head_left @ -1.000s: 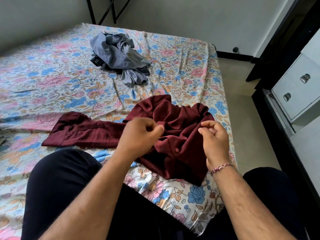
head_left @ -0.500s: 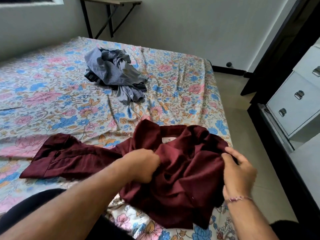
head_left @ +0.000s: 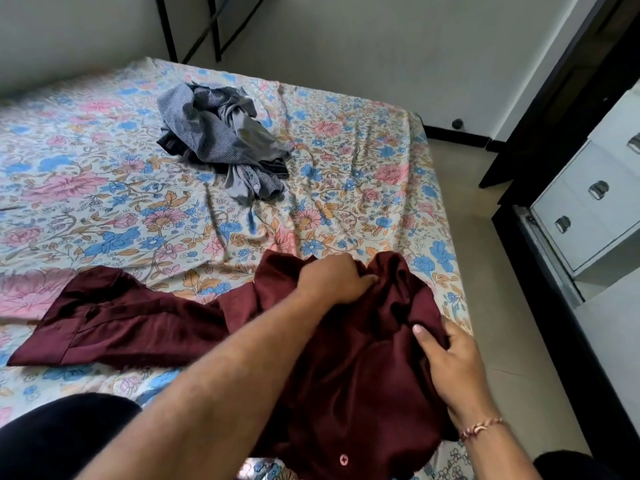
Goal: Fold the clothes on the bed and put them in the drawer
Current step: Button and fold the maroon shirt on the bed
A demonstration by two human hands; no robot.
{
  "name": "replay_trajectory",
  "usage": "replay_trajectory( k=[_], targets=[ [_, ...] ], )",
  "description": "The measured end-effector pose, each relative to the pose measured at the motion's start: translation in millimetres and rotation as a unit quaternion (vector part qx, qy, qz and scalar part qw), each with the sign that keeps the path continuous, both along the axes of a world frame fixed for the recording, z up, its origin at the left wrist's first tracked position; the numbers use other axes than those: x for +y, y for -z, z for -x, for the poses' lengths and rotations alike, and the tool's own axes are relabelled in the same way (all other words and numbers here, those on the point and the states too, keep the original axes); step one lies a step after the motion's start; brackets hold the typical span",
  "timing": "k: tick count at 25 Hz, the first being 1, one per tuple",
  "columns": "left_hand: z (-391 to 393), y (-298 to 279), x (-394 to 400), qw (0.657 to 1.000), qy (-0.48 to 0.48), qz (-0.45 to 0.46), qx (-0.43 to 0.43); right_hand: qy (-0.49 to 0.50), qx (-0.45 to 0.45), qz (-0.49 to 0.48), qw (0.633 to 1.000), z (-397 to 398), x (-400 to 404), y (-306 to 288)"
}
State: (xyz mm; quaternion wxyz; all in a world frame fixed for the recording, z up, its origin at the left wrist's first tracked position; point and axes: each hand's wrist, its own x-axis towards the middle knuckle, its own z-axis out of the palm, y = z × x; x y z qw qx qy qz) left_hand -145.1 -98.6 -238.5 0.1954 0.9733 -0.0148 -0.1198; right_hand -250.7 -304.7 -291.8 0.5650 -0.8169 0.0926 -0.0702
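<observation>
A maroon shirt (head_left: 353, 368) is spread rumpled at the near right edge of the floral-sheeted bed (head_left: 104, 188), one sleeve stretched out leftward. Its upper fabric is bunched in the left hand (head_left: 334, 280); its right side is gripped by the right hand (head_left: 453, 368). A grey clothes pile (head_left: 221, 140) lies farther back. White drawers (head_left: 588, 209) stand right of the bed.
</observation>
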Motion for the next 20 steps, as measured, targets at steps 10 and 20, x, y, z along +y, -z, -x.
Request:
replay_trajectory(
  k=[10,20],
  targets=[
    [-50,-48,119,0.752,-0.378,0.507,-0.186,-0.026,-0.02,-0.054,0.998,-30,-45,-45],
    [44,-3,347,0.827,-0.528,0.161,-0.108,-0.021,0.136,0.128,0.982,-65,-68,-56]
  ],
)
